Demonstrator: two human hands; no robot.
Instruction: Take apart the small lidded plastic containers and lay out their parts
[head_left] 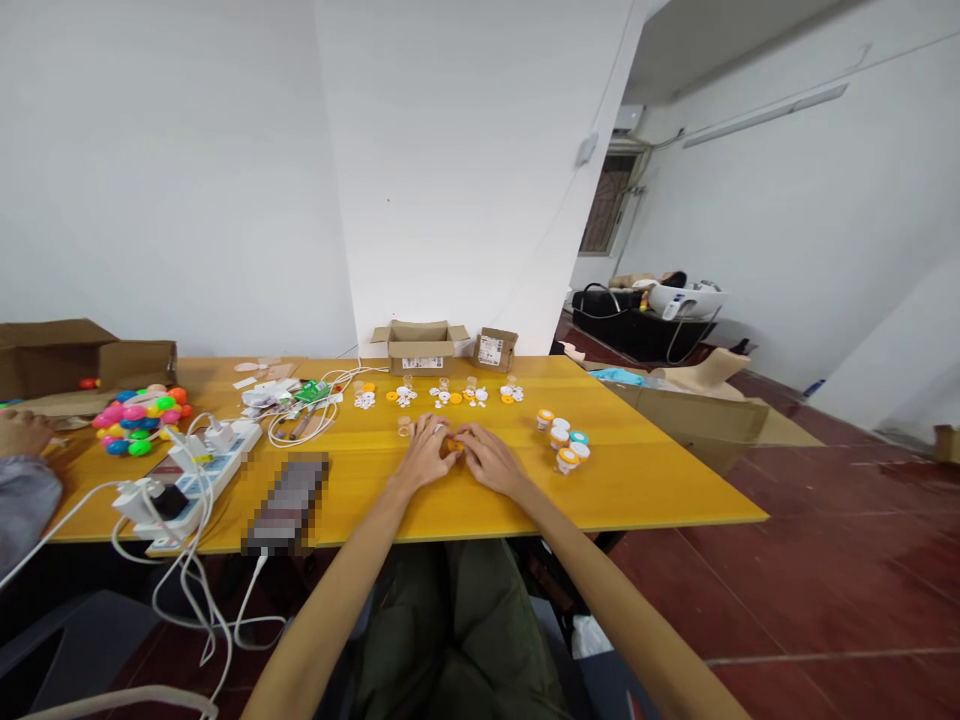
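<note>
My left hand (426, 455) and my right hand (489, 458) meet low over the middle of the table, fingers curled inward. Between their fingertips is a small orange piece (453, 445), mostly hidden by the fingers; it resembles the round orange lids nearby. Just left of my left hand, a small clear cup (404, 427) stands on the tabletop. Beyond the hands runs a row of parts: clear cups (443, 384), white pieces (405, 396) and orange discs (456, 398). Several small lidded jars (568, 458), with orange, white and teal tops, cluster right of my right hand.
Two cardboard boxes (421, 350) stand against the wall. To the left lie a phone (289, 503), a power strip (206, 485) with trailing cables, and colourful balls (139, 418). Another person's sleeve (28, 510) shows at far left. The table's right edge borders a large carton (690, 425).
</note>
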